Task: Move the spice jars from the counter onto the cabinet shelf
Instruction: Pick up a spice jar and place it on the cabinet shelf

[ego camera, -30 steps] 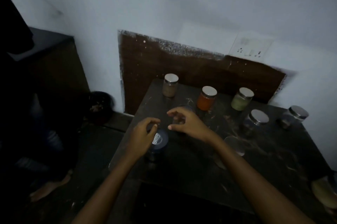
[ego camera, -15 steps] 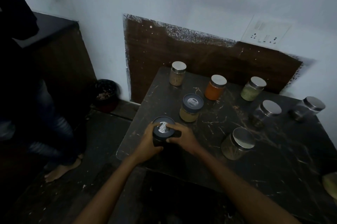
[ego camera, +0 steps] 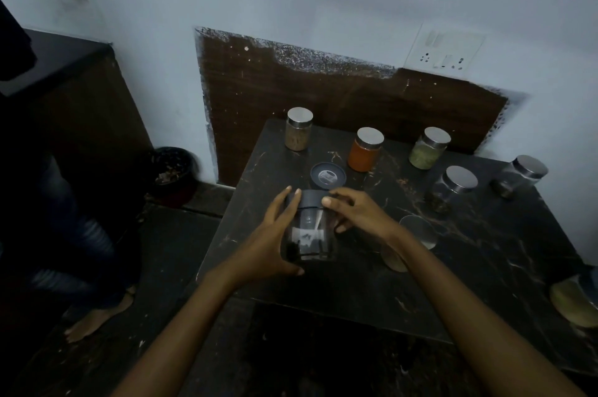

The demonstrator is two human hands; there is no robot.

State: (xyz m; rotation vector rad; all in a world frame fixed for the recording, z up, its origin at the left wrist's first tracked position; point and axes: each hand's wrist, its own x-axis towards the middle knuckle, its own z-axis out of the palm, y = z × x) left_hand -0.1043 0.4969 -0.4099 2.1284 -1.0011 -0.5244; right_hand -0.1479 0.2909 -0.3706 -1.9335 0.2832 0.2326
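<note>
Fingers (ego camera: 283,206) of our left hand (ego camera: 263,246) are lying almost straight along the left side of a dark-lidded glass jar (ego camera: 310,230). The thumb is hooking round the jar's near bottom edge, so this hand is gripping it. Our right hand (ego camera: 360,214) is gripping the same jar from the right, thumb pressing on the lid's rim and the other fingers curling round the glass.

We are holding the jar over the near left part of the dark marbled table (ego camera: 485,267), tilted with its lid toward the far side. We cannot tell whether its base is touching the table. Just beyond it a second dark-lidded jar (ego camera: 327,175) is standing upright.

Along the far edge, left to right, a brown spice jar (ego camera: 298,133), an orange spice jar (ego camera: 367,150) and a green spice jar (ego camera: 428,149) are standing well apart, each under a silver lid. Nearer and to the right, two clear jars (ego camera: 453,186) (ego camera: 521,175) are showing dark contents at the bottom. A blurred silver-lidded jar (ego camera: 417,233) is sitting just beside our right forearm.

Behind the table a brown wooden panel (ego camera: 323,95) is covering the wall below a white socket plate (ego camera: 448,50). On the floor at left a dark pot (ego camera: 174,170) is standing near someone's bare foot (ego camera: 97,319).
</note>
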